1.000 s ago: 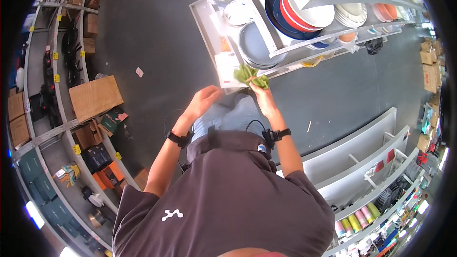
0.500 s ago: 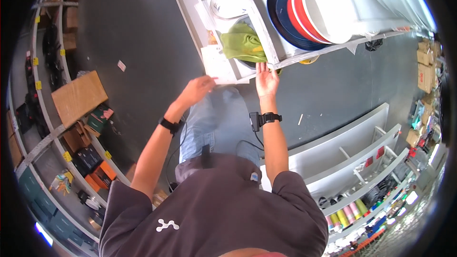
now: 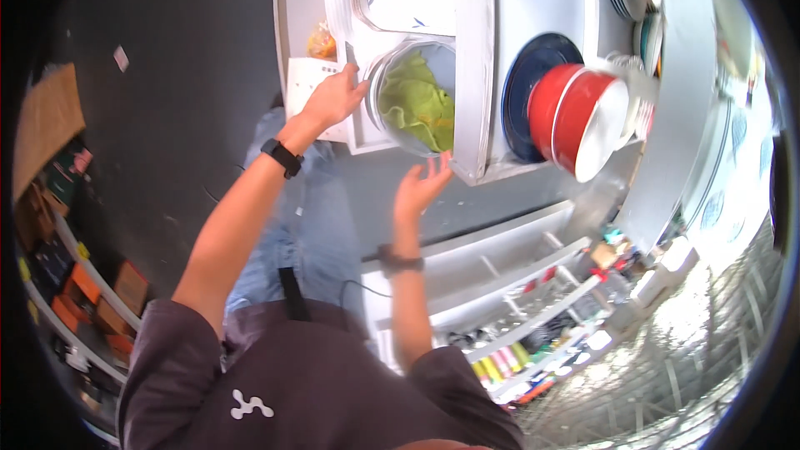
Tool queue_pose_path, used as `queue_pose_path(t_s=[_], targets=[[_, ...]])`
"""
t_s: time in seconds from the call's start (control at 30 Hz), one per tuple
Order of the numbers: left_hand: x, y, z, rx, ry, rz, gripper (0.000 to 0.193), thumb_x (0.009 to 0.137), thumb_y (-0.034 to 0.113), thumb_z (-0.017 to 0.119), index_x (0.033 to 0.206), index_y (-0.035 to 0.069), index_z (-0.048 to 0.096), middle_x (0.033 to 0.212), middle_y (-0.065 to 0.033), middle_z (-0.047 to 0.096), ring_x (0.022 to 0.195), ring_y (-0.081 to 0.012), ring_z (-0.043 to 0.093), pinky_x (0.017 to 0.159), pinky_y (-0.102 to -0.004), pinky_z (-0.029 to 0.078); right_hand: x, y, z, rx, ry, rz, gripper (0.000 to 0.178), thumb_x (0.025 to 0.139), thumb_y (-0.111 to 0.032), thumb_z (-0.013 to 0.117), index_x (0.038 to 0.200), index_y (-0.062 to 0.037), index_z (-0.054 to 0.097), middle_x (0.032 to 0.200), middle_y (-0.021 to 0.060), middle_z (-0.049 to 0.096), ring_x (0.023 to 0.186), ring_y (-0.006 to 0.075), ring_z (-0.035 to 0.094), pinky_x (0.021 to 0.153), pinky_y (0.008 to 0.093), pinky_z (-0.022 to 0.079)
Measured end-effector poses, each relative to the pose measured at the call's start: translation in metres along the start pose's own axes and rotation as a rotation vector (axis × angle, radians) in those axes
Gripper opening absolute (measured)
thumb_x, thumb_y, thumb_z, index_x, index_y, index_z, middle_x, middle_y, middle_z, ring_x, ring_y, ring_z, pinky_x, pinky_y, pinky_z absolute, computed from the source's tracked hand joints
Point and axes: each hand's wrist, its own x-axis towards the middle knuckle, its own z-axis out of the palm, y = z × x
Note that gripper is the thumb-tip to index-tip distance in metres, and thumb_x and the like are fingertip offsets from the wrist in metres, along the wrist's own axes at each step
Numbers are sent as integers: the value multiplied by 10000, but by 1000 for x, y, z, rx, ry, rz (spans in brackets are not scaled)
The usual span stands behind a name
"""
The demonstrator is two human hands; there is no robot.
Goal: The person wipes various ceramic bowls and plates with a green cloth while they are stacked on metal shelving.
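Note:
A round grey basin (image 3: 390, 129) with a crumpled green cloth (image 3: 414, 96) inside sits on the white lower shelf (image 3: 367, 140). Part of its right side is hidden behind the upright white board (image 3: 473, 75). My left hand (image 3: 336, 98) is over the shelf just left of the basin, its fingers extended toward the rim. Below the basin's near edge is my right hand (image 3: 419, 192), palm up and fingers apart, with fingertips at or close to the rim. Whether they touch it, I cannot tell. Neither hand shows anything held.
White patterned dishes (image 3: 408, 2) lie beyond the basin. Right of the board are a dark blue plate (image 3: 518, 108) and red bowls (image 3: 571, 117). A white sheet (image 3: 310, 83) lies by my left hand. Low white shelving (image 3: 467, 254) stands at lower right, cardboard (image 3: 50, 125) at far left.
The view has turned and shifted right. My left hand has moved up beside the basin. My right hand sits lower, its fingers spread. More of the basin and the cloth inside now shows.

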Motion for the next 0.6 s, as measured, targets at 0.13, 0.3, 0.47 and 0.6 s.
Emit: queue_pose_path(t_s=[0.13, 0.3, 0.47, 0.6], targets=[[0, 4, 19, -360, -242, -119, 687, 995, 431, 521, 1483, -7, 315, 810, -151, 665, 647, -233, 683, 635, -335, 536, 7, 13, 20, 104, 42, 66, 585, 870, 49, 532, 1432, 47, 368, 1458, 266, 354, 1349, 434, 392, 1096, 491, 357], [-1, 2, 28, -440, -272, -126, 675, 990, 394, 535, 1497, 18, 295, 780, -161, 664, 604, -266, 667, 632, -362, 530, 24, -13, 50, -464, -164, -237, 469, 904, -44, 558, 1371, -35, 514, 1474, 252, 346, 1390, 462, 313, 1120, 552, 284], [10, 3, 53, -204, -115, 63, 702, 939, 300, 606, 1504, 44, 279, 674, -187, 660, 616, -343, 659, 623, -426, 506, 65, -16, 72, -834, -118, -262, 497, 888, -201, 661, 1372, -233, 552, 1438, 225, 356, 1339, 457, 351, 1045, 597, 338], [18, 5, 46, -284, -167, 7, 773, 922, 223, 644, 1529, 57, 196, 659, -159, 658, 561, -288, 668, 601, -394, 531, 101, -2, 57, -705, -94, -184, 413, 824, -207, 723, 1229, -194, 645, 1362, 192, 428, 1302, 422, 401, 1016, 537, 388]])
